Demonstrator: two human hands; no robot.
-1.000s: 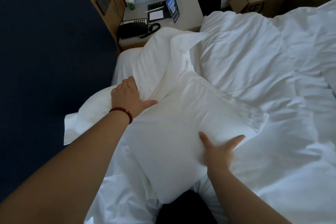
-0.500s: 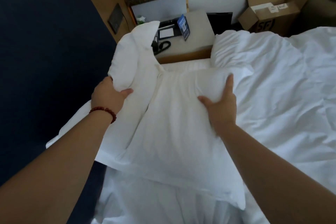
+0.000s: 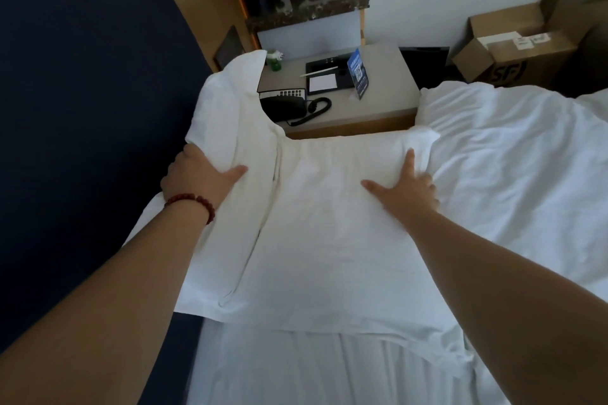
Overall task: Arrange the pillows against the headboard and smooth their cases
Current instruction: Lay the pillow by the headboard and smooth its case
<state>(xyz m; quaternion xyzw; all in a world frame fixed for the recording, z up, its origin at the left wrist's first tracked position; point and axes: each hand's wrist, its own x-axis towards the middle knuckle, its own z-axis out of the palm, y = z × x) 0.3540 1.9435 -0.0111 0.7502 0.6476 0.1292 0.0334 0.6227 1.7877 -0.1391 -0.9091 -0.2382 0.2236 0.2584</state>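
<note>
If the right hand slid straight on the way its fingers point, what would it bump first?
Likely the rumpled blanket beside the nightstand. The right hand lies flat on the pillow, fingers aimed at its far corner, and the blanket bunches up just past it. Depth is unclear.

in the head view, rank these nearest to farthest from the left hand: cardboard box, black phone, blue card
From the left hand, which grips the propped-up pillow:
1. black phone, on the near left corner of the nightstand.
2. blue card, standing further right on the nightstand.
3. cardboard box, far right, by the wall.
</note>
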